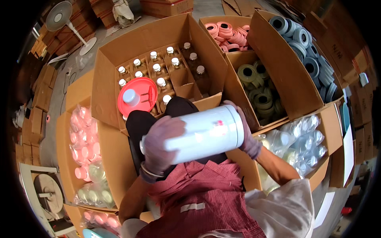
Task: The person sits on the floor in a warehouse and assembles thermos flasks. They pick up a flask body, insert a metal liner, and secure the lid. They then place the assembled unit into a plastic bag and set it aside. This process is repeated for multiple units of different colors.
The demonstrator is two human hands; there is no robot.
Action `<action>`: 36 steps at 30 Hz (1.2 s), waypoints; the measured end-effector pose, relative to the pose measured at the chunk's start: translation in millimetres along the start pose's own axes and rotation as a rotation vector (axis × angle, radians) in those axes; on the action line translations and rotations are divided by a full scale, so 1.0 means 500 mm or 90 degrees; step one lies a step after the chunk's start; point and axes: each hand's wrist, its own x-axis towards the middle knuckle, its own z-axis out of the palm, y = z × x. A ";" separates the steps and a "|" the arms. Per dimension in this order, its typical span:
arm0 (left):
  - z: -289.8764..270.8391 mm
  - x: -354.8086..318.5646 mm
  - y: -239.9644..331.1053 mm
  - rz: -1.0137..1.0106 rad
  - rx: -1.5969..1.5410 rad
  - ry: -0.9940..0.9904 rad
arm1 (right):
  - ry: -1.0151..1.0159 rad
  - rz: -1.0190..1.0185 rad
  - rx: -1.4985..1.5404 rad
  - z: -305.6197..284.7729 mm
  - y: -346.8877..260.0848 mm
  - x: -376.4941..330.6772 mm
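Note:
A pale blue cylindrical flask [202,133] with a small pink mark on its side lies slanted across my lap, raised at its right end. My right hand [246,139], in a greyish-purple glove, grips that right end by the rim. At the left end my left hand [160,141], gloved alike and blurred by motion, wraps around the flask and hides most of its end. Beyond my left knee, a round red dish [125,109] rests over the bottle box; in it are a pale blue cup [131,97] and a red tool [150,96].
A divided cardboard box [131,47] ahead holds several white-capped bottles [157,68]. Boxes to the right hold pink rings [224,27], olive rings [262,101], grey-blue rings [311,67] and bagged clear-blue parts [309,139]. Left, a box holds bagged pink cups [85,152]. A fan [59,16] stands behind.

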 end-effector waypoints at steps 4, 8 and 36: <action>-0.018 0.013 -0.017 0.027 -0.001 -0.021 | -0.057 0.115 0.167 -0.039 0.019 0.030; -0.047 -0.028 -0.060 -0.275 -0.112 -0.213 | -0.263 -0.399 -0.509 0.028 -0.110 0.008; -0.324 -0.194 -0.106 -0.318 -0.124 0.580 | -0.379 -0.366 -0.767 0.446 0.262 0.642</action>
